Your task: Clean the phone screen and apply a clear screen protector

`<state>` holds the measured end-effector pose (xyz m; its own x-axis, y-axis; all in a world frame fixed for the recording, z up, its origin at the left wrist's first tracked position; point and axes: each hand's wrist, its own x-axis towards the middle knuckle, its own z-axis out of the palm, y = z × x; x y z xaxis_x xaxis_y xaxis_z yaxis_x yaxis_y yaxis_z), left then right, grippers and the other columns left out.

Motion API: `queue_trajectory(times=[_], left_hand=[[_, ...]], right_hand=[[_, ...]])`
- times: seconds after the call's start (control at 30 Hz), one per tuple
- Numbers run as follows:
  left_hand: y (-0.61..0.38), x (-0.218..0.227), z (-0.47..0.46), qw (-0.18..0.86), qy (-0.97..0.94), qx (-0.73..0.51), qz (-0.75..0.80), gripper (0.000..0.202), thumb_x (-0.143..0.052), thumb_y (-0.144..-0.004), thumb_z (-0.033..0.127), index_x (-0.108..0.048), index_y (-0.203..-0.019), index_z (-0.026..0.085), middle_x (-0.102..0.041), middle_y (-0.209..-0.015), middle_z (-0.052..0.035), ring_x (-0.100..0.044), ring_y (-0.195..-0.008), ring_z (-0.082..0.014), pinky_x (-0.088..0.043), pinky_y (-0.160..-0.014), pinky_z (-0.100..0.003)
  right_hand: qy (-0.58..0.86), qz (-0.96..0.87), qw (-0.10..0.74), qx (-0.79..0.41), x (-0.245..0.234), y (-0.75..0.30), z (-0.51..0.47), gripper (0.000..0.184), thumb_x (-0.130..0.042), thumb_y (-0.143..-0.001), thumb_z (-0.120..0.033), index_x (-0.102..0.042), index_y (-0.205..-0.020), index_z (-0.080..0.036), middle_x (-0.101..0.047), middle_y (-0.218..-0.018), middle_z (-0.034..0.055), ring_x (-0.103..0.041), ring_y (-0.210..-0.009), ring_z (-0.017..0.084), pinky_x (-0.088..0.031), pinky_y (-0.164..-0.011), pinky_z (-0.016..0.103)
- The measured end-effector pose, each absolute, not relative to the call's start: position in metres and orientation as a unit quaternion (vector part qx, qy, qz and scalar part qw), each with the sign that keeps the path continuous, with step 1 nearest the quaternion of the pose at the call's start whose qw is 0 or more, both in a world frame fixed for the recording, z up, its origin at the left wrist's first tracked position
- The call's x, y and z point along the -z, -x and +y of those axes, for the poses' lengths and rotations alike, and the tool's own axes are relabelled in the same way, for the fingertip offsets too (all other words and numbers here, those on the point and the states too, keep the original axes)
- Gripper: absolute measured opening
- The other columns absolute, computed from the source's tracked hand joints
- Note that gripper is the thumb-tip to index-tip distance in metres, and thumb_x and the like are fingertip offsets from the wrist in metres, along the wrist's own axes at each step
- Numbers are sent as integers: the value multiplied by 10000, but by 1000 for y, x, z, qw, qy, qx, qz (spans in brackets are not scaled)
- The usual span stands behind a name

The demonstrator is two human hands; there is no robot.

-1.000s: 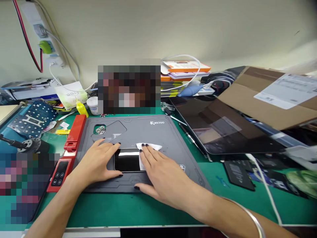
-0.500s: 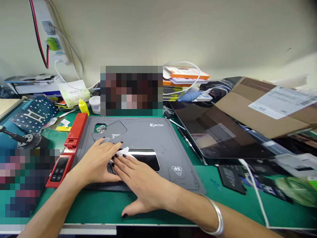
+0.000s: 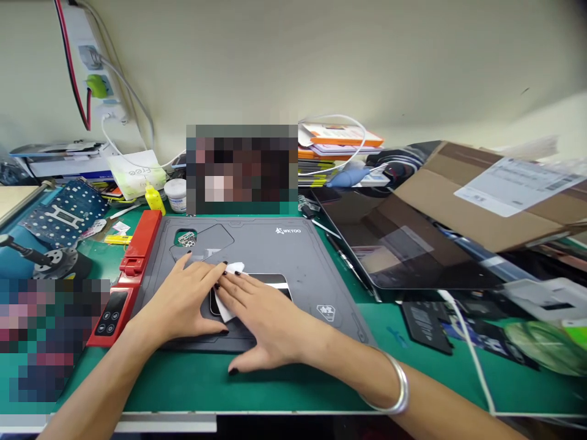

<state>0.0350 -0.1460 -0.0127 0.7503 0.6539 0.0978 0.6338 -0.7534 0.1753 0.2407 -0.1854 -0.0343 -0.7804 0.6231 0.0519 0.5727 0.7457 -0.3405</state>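
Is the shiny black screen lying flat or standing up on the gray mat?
Lying flat. The shiny black screen sits low against the gray mat, and the white wipe lies on it under the right hand's fingers.

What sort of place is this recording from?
Probably an electronics or phone repair bench: a grey WKTOO work mat lies on a green bench mat, with a phone-sized black glass slab on it.

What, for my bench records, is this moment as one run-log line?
Right hand: on white wipe over black glossy panel | Left hand: resting on gray WKTOO mat
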Motion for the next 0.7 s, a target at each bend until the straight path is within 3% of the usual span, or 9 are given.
queue_trajectory(times=[0.13, 0.3, 0.5, 0.7], left_hand=[[-33, 12, -147, 66, -934, -71, 343, 801, -713, -682, 439, -386, -1352, 148, -605, -1258, -171, -558, -1173, -318, -235, -1117, -584], [-31, 13, -146, 59, -935, -70, 341, 903, -758, -658, 515, -347, -1386, 174, -588, -1294, -160, -550, -1184, -334, -239, -1109, -606], [-29, 13, -146, 69, -935, -81, 338, 850, -741, -683, 471, -366, -1377, 154, -593, -1286, -156, -552, -1189, -317, -240, -1117, -593], [-28, 10, -146, 77, -933, -63, 345, 1010, -793, -610, 568, -335, -1411, 158, -564, -1332, -167, -517, -1236, -346, -226, -1124, -603]], right_hand=[[281, -941, 92, -165, 32, -241, -188, 1006, -571, -768, -723, -370, -1444, -5, -317, -1533, 212, -207, -1452, 313, -92, -1211, 398], [366, -916, 70, -149, 31, -250, -185, 1104, -616, -708, -744, -357, -1436, 44, -262, -1534, 267, -200, -1445, 367, -128, -1203, 459], [290, -937, 70, -185, 27, -250, -195, 1002, -576, -774, -710, -348, -1461, -16, -276, -1547, 205, -194, -1455, 312, -87, -1212, 402], [382, -910, 28, -160, 24, -258, -190, 1097, -634, -715, -719, -338, -1447, 43, -199, -1546, 267, -166, -1450, 376, -147, -1197, 481]])
